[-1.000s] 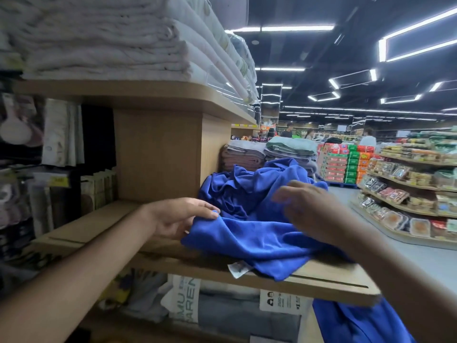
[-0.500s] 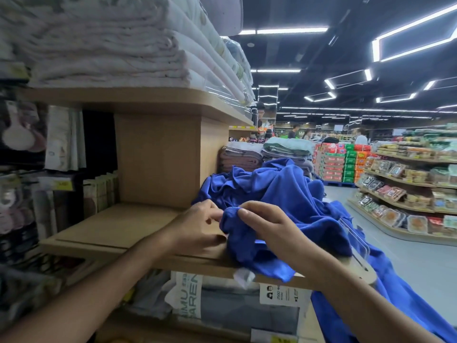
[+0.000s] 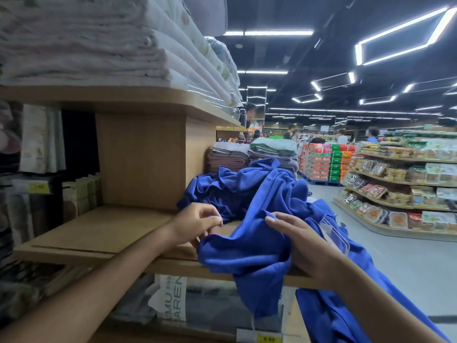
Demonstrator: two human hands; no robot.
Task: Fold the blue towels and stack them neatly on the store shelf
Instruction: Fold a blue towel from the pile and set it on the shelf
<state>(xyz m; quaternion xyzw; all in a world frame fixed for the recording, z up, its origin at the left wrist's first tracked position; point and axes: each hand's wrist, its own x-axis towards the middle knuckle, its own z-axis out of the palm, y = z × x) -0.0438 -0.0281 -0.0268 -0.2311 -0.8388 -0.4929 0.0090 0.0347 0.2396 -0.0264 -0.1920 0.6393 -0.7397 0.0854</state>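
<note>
- Supermarket aisle under a dark ceiling with white strip lights; curved racks of packaged food point(image 3: 395, 194) line the right side, and a few shoppers stand blurred in the distance.
- Across the left foreground runs a light-brown wooden shelf point(image 3: 99, 233), with a stack of folded white linens point(image 3: 86, 45) on the board above it.
- At the shelf's front edge lies a crumpled royal-blue cloth towel point(image 3: 247, 256), bunched up; one part drapes over the edge and more blue cloth hangs down at the lower right.
- Behind it, on the same shelf and against the wooden upright, sits a heap of unfolded blue towels point(image 3: 235, 189).
- At the towel's left edge, the left hand point(image 3: 197, 224) has its fingers curled, thumb and forefinger pinching a small fold of the blue cloth.
- From the right, the right hand point(image 3: 304, 251) grips the bunched towel, thumb laid on top and fingers sunk into the cloth.
- Farther back, folded brown, grey and green towels point(image 3: 247, 154) are stacked.
- Below, a yellow price tag point(image 3: 269, 339) sits on the lower shelf edge.
</note>
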